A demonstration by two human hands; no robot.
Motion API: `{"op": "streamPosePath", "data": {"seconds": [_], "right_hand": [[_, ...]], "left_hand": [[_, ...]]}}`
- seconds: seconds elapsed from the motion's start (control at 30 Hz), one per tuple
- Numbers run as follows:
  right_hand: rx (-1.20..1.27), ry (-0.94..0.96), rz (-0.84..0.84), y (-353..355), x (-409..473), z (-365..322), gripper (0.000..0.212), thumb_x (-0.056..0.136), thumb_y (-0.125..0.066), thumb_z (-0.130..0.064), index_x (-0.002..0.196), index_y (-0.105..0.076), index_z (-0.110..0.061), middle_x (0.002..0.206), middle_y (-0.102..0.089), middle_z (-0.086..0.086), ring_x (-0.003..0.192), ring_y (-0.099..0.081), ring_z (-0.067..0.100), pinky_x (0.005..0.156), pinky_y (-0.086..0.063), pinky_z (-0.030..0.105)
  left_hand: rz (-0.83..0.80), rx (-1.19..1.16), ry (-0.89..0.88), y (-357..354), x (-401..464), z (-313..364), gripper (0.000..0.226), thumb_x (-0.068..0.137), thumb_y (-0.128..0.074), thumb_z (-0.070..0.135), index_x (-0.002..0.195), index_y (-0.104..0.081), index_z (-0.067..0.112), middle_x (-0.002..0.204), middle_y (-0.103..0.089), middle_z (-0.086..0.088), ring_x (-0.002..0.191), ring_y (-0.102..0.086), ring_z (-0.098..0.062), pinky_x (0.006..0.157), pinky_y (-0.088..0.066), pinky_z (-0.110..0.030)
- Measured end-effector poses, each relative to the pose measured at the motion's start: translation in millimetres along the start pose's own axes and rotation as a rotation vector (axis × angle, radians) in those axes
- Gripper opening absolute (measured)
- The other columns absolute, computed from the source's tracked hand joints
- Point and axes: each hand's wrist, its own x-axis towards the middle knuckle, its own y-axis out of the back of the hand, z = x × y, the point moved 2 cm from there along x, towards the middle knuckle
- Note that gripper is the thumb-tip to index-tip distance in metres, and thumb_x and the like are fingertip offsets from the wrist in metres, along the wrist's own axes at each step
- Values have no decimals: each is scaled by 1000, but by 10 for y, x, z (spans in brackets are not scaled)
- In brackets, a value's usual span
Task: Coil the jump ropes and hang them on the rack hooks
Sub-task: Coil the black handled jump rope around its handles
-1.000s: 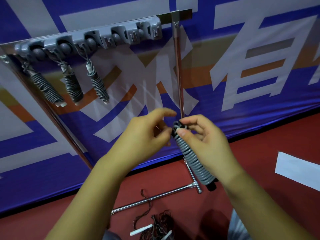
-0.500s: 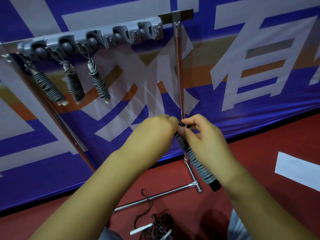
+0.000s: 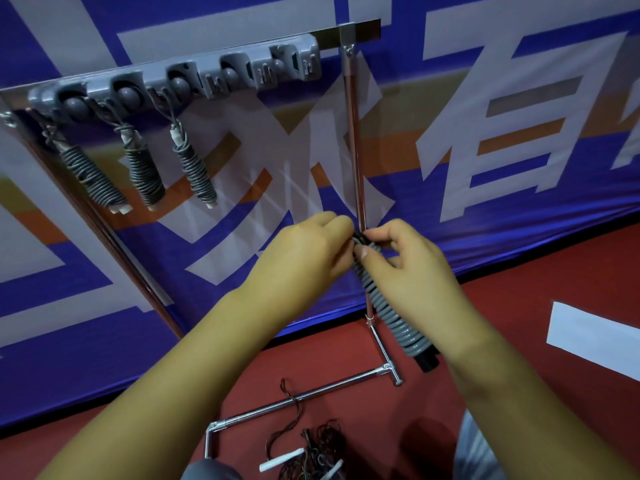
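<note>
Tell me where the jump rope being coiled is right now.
In the head view, the coiled grey rope sits right of centre, gripped by the right hand, its top end pinched by the left hand, before the rack's right post.

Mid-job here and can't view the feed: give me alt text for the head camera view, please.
Both hands work at the top end of a coiled grey jump rope: the right hand grips it, the left hand pinches its top. Behind, three coiled ropes hang from the grey hook rack; a tangled dark rope lies on the red floor.
</note>
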Motion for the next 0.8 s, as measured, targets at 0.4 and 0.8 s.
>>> {"op": "streamPosePath", "data": {"seconds": [0.4,0.8], "right_hand": [[140,130,115,-89,-76,-106,14,92,-60,-18,90,-56,-31,90,-65,-10,54,-53,-1,50,-38,9],[491,-52,101,-134,-119,200,18,88,-64,-14,83,-59,-30,90,-70,3,79,-68,31,68,-55,47]], "left_hand": [[287,-362,360,-53,-60,8,10,84,-57,14,74,-58,11,64,-57,-3,54,-61,-18,49,-51,-34],[96,-792,560,-143,-161,127,23,90,-59,3,79,-59,24,72,-63,-2,52,-66,-16,50,-53,-22]]}}
